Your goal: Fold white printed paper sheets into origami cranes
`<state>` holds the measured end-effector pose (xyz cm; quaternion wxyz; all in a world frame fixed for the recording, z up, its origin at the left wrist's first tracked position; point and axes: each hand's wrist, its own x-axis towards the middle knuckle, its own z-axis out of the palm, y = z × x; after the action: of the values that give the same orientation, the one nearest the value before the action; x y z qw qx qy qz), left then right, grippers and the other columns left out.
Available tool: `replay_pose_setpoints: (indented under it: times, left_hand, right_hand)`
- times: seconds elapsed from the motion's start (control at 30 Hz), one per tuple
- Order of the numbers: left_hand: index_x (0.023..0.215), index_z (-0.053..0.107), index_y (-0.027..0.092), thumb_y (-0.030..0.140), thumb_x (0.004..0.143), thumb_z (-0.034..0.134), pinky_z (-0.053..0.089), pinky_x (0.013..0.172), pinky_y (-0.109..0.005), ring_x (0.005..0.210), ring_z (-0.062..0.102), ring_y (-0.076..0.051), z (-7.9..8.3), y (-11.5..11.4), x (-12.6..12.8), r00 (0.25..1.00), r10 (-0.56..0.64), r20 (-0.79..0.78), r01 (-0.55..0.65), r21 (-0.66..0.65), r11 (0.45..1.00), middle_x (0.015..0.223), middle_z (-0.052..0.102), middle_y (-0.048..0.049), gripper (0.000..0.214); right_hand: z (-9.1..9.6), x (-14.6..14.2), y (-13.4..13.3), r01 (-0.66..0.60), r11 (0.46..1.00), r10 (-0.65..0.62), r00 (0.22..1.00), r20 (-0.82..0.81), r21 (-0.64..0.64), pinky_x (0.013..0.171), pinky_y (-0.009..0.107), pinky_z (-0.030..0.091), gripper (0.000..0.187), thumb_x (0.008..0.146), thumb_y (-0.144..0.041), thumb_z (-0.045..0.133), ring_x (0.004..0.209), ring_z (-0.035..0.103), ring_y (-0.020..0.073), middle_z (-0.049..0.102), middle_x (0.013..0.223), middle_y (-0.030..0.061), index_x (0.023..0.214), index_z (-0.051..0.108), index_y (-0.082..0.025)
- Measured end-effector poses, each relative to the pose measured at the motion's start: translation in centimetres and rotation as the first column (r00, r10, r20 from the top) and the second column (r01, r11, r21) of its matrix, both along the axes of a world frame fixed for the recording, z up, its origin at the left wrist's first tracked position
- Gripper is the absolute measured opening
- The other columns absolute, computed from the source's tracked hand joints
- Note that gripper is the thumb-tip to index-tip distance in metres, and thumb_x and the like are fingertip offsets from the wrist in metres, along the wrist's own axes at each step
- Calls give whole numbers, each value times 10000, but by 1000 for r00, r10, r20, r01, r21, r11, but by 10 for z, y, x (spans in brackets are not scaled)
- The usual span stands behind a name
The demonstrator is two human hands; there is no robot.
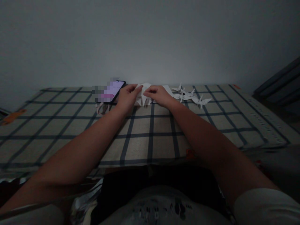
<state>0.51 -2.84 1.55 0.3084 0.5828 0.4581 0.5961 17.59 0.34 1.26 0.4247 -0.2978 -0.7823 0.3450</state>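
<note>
Pinching a folded paper [143, 99] between thumb and fingers, the left hand [126, 97] is holding it near the far edge of the cloth-covered desk [138, 137], in front of the wall [150, 40]. The right hand [161, 94] is meeting it from the other side, its fingers drawn together and gripping the paper's right edge. The paper is pointing one narrow tip toward the person; whether it is touching the desk, one cannot tell. Just beside the left hand, a phone [114, 90] is showing a lit screen, partly pixelated, and a pale cable [101, 108] is curling near its lower end. Beyond the right hand, several cranes [201, 102] are lying in a loose cluster, and a white sheet [167, 89] is showing between them and that hand.
</note>
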Motion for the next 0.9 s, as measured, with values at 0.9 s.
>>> replay_pose_setpoints:
  times: [0.9]
  left_hand:
    - [841,733,169,466,734,737,496,733,-280,835,645,-191,-2,4,-4,999,39,-32,-37,55,998,852,720,-57,316]
  right_hand:
    - [1,1,-1,5,1000,-4,1000,8,-18,788,309,451,242,802,-387,649,787,586,149,683,838,48,805,689,-148]
